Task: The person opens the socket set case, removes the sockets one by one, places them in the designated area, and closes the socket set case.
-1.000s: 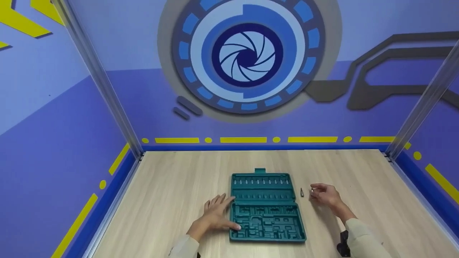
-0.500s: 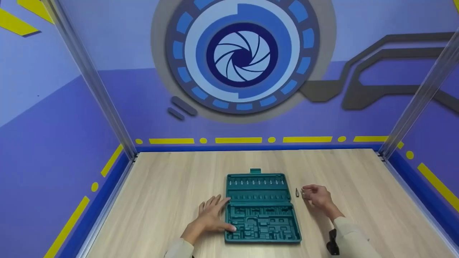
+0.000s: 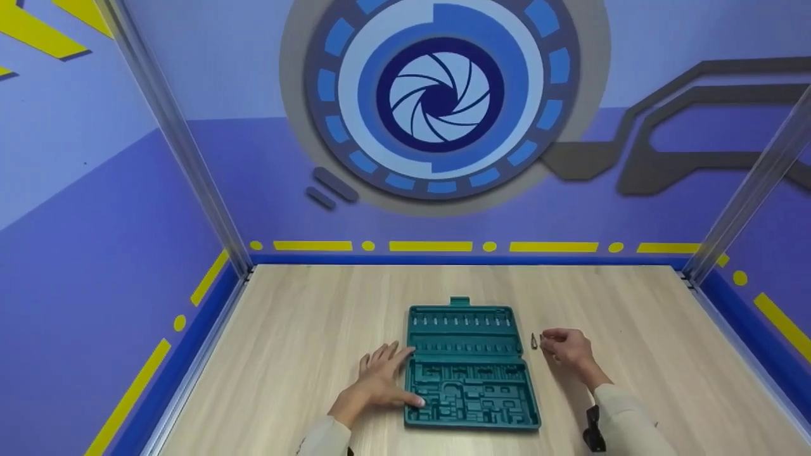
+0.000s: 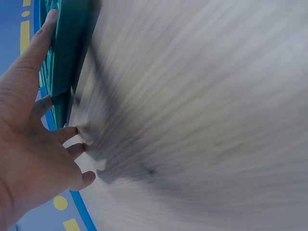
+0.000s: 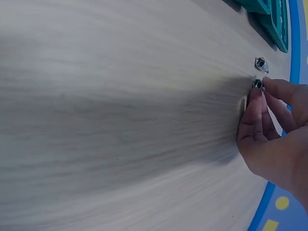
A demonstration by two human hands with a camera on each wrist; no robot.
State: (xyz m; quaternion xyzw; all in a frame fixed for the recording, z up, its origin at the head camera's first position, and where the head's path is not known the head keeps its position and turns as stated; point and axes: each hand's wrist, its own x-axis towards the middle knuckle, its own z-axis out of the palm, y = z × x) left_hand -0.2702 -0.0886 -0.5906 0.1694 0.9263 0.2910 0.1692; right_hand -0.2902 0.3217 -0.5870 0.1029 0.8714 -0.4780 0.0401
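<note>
An open green plastic tool case [image 3: 470,423] lies on the table, its moulded lower half nearer me and its upper half holding a row of small silver bits [image 3: 466,321]. My left hand [image 3: 379,385] is spread along the left side, thumb over the lower half's rim and a finger at the hinge; the left wrist view shows the thumb against the case wall [image 4: 67,53]. Right of the case, my right hand [image 3: 570,351] pinches a small metal socket [image 5: 258,84] between thumb and fingers, close to the table. Beside it lies a similar metal socket [image 5: 261,64], apart from the fingers.
The wooden table [image 3: 304,316] extends around the case. Blue-purple panels [image 3: 266,190] with metal corner posts [image 3: 190,171] wall in the back and both sides. A latch tab [image 3: 460,301] sticks out from the case's far edge.
My right hand has moved slightly left, bringing the pinched socket closer to the one lying on the table. The left hand and the case stay in place; the head view shifts a little.
</note>
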